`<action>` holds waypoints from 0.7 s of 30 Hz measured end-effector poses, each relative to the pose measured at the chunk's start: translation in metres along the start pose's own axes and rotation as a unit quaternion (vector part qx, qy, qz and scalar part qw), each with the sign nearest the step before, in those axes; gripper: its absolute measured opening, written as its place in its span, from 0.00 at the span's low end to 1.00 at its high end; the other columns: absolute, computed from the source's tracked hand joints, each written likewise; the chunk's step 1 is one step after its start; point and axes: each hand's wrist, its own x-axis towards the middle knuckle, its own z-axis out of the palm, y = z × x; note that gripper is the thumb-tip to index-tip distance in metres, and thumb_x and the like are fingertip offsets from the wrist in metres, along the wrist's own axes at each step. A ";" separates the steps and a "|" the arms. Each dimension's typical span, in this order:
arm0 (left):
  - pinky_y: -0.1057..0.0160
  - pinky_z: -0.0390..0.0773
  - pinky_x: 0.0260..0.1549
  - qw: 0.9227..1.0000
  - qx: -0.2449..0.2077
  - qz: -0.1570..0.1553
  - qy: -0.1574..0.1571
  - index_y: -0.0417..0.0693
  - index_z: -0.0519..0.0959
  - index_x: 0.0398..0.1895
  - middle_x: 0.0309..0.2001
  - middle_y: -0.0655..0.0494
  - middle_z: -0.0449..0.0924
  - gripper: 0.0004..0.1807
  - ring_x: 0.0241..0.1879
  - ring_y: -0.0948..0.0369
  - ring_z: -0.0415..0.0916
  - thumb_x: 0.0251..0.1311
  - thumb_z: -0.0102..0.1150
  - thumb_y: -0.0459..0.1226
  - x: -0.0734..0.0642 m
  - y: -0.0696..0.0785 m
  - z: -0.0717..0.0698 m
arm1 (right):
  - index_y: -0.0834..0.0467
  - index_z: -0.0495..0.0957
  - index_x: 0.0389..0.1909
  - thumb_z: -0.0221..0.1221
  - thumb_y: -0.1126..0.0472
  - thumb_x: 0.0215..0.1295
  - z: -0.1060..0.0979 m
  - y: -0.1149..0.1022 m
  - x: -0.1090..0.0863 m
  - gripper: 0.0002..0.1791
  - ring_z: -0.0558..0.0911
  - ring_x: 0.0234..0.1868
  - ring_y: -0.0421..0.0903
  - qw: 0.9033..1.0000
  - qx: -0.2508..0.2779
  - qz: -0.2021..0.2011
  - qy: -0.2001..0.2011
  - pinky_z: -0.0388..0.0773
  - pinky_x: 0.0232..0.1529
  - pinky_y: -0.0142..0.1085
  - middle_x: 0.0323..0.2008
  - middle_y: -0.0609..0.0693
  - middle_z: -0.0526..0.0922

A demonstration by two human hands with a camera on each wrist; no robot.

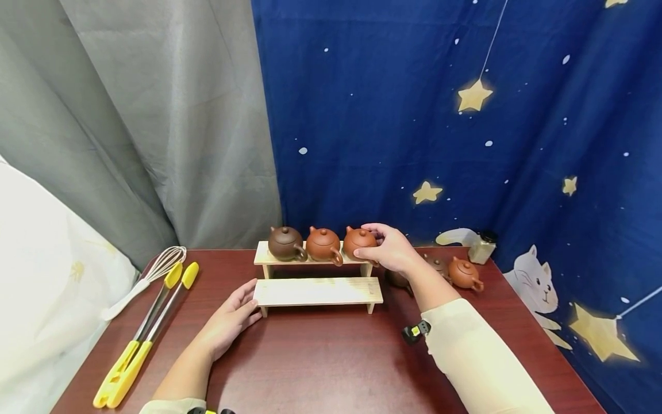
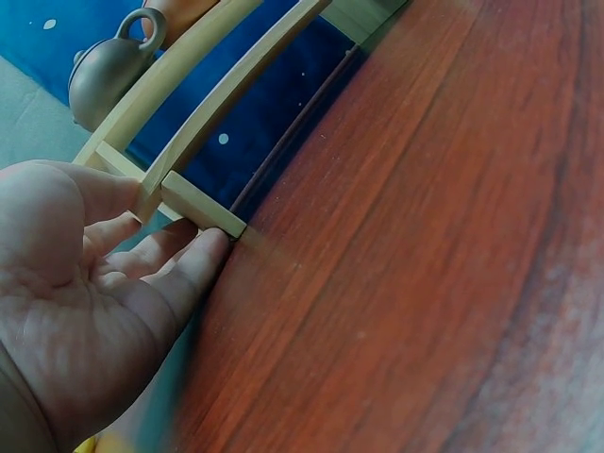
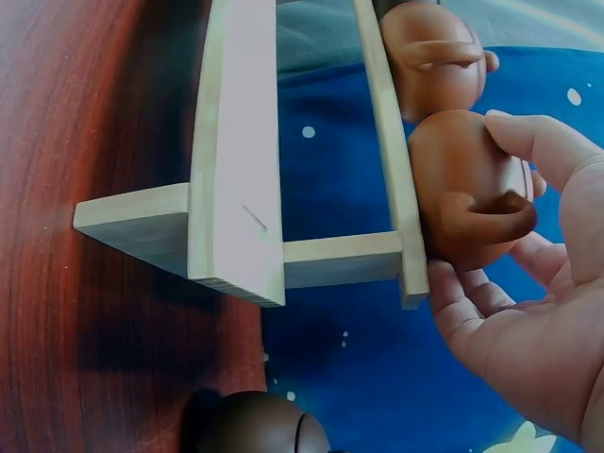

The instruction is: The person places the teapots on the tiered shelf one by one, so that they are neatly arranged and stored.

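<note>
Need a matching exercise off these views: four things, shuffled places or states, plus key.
1. left hand
2. tongs
3. right hand
4. jar

A. curled round the teapot at the right end of the upper shelf
B. near the back right corner of the table
C. holding the left end of the lower shelf
D. yellow-handled, lying toward the table's left side

Pairs: 1-C, 2-D, 3-A, 4-B

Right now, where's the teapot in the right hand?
In the head view, the held teapot is at the right end of the upper shelf, beside the middle reddish teapot.
</note>
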 end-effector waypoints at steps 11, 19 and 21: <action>0.55 0.77 0.73 1.000 0.001 -0.002 -0.001 0.52 0.43 0.89 0.87 0.42 0.49 0.37 0.76 0.59 0.64 0.86 0.45 0.40 0.000 0.000 0.000 | 0.52 0.76 0.73 0.77 0.50 0.62 0.000 0.002 -0.006 0.39 0.84 0.60 0.56 1.000 0.010 0.004 -0.006 0.88 0.50 0.40 0.63 0.58 0.85; 0.56 0.77 0.73 1.000 0.001 -0.004 0.001 0.51 0.42 0.89 0.87 0.43 0.48 0.37 0.69 0.73 0.69 0.86 0.45 0.41 -0.001 0.001 0.001 | 0.51 0.75 0.74 0.72 0.46 0.67 -0.014 -0.001 -0.027 0.36 0.81 0.68 0.58 0.998 -0.044 -0.027 0.031 0.81 0.68 0.57 0.70 0.56 0.79; 0.56 0.77 0.73 1.000 0.001 -0.002 0.000 0.51 0.43 0.89 0.87 0.43 0.48 0.37 0.69 0.74 0.69 0.86 0.45 0.41 -0.001 0.001 0.001 | 0.49 0.76 0.73 0.72 0.46 0.68 -0.018 0.002 -0.035 0.35 0.81 0.69 0.58 0.997 -0.046 -0.028 0.046 0.80 0.69 0.58 0.70 0.55 0.80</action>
